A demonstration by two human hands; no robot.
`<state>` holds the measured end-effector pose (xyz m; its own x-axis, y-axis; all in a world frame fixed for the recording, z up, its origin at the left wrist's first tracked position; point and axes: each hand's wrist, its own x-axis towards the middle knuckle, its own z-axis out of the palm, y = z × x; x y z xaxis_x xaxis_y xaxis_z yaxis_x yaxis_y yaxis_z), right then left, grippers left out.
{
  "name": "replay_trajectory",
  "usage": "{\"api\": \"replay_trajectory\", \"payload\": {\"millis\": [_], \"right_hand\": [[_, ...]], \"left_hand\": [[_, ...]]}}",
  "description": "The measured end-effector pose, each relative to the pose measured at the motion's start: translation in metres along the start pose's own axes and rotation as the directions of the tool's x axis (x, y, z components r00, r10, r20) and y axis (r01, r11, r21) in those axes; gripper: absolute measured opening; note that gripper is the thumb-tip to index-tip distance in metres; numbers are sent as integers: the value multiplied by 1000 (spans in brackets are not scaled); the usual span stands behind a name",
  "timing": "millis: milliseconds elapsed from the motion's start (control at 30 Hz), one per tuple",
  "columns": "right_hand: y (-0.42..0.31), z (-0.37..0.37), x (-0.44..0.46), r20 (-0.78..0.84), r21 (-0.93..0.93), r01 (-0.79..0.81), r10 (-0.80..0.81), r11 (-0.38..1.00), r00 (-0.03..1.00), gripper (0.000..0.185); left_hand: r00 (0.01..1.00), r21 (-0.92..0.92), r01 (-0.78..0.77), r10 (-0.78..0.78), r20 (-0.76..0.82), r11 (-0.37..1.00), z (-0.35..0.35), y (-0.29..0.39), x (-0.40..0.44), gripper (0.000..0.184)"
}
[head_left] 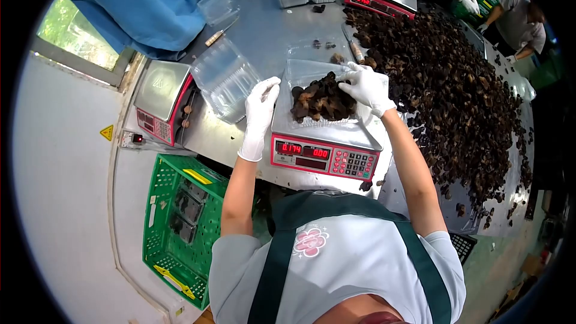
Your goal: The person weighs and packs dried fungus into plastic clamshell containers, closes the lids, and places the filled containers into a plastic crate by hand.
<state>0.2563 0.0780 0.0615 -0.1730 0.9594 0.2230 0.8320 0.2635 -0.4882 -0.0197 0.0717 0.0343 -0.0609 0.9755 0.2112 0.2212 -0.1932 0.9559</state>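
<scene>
A clear plastic clamshell box (312,122) lies open on the red-edged scale (326,157), heaped with dark brown wood ear mushrooms (324,99). My right hand (367,89), in a white glove, reaches over the box's right side with its fingers bent together at the mushrooms; its fingertips are partly hidden among them. To the left of the scale is my gloved left hand (261,111), fingers loosely curved and nothing visible in them. It is near a stack of clear clamshell boxes (225,81). The display reads 0.174 and 0.00.
A large pile of wood ears (444,102) covers the table's right side. A knife (354,48) lies behind the box, another knife (216,37) farther left. A second scale (162,99) stands left, above a green crate (180,222). Co-workers (519,24) are at the far right.
</scene>
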Motion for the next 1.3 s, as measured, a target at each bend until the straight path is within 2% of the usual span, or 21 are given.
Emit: {"api": "replay_trajectory", "payload": {"millis": [33, 100, 200, 267, 300, 367, 567, 667, 767, 800, 833, 933, 1000, 1033, 1067, 1100, 1133, 1167, 1200, 1233, 1300], "right_hand": [[1, 4, 4, 34, -69, 12, -10, 998, 999, 25], [2, 7, 8, 185, -37, -26, 33, 999, 982, 26], [5, 10, 7, 212, 51, -100, 87, 994, 973, 25], [15, 14, 0, 47, 247, -80, 70, 966, 996, 23], [15, 8, -2, 52, 245, -88, 78, 966, 996, 23], [12, -9, -4, 290, 465, -407, 299, 786, 909, 22], [21, -17, -16, 322, 643, -437, 295, 630, 900, 14], [20, -25, -21, 348, 779, -424, 243, 462, 905, 8], [24, -37, -32, 254, 775, -371, 286, 511, 924, 8], [20, -45, -38, 151, 739, -314, 307, 597, 940, 9], [22, -55, -47, 188, 738, -375, 363, 561, 913, 10], [42, -72, -90, 39, 779, -303, 440, 548, 897, 11], [59, -88, -131, -34, 723, -364, 557, 587, 830, 11], [75, -92, -157, -71, 755, -372, 630, 541, 773, 10], [97, -97, -188, -95, 664, -515, 744, 542, 661, 9], [113, -101, -219, -144, 759, -440, 782, 481, 606, 9], [125, -110, -250, -143, 817, -430, 857, 385, 495, 11], [156, -113, -300, -208, 833, -348, 827, 429, 523, 15], [173, -123, -347, -207, 910, -205, 825, 359, 526, 24], [174, -139, -372, -180, 888, -370, 947, 273, 267, 28], [199, -155, -462, -350, 865, -358, 934, 351, 70, 29]], "left_hand": [[1000, 6, 8, -8, 14, 1000, 0, -2, 1, 20], [998, 15, -44, 44, 36, 999, 8, -3, 2, 19], [997, 84, -58, 54, 46, 995, 21, 5, -1, 18], [963, 251, -264, 269, 16, 931, 29, 14, -2, 18], [965, 247, -259, 263, 20, 934, 32, 15, -2, 18], [950, 296, -313, 296, 101, 903, 39, 19, 0, 20], [952, 276, -293, 255, 167, 915, 55, 29, 9, 20], [951, 228, -295, 262, 162, 928, 57, 26, 17, 19], [969, 250, -235, 206, 139, 939, 48, 34, 22, 17], [965, 250, -256, 233, 119, 934, 44, 26, 26, 17], [964, 250, -264, 246, 102, 932, 39, 25, 29, 16], [984, 191, -173, 164, 65, 966, 22, 20, 36, 16], [987, 141, -154, 146, 61, 978, 11, 16, 37, 16], [990, 100, -129, 123, 62, 987, 7, 16, 37, 16], [993, 99, -106, 99, 72, 990, 3, 16, 37, 18], [993, 103, -99, 92, 73, 990, 1, 14, 37, 18], [995, 87, -83, 77, 70, 993, -1, 11, 38, 19], [996, 73, -65, 60, 67, 995, -4, 8, 37, 19], [997, 65, -50, 46, 69, 997, -4, 10, 36, 21], [997, 75, -41, 36, 68, 996, -5, 10, 35, 21], [997, 36, -2, -1, 75, 999, -5, 9, 35, 21]]}}
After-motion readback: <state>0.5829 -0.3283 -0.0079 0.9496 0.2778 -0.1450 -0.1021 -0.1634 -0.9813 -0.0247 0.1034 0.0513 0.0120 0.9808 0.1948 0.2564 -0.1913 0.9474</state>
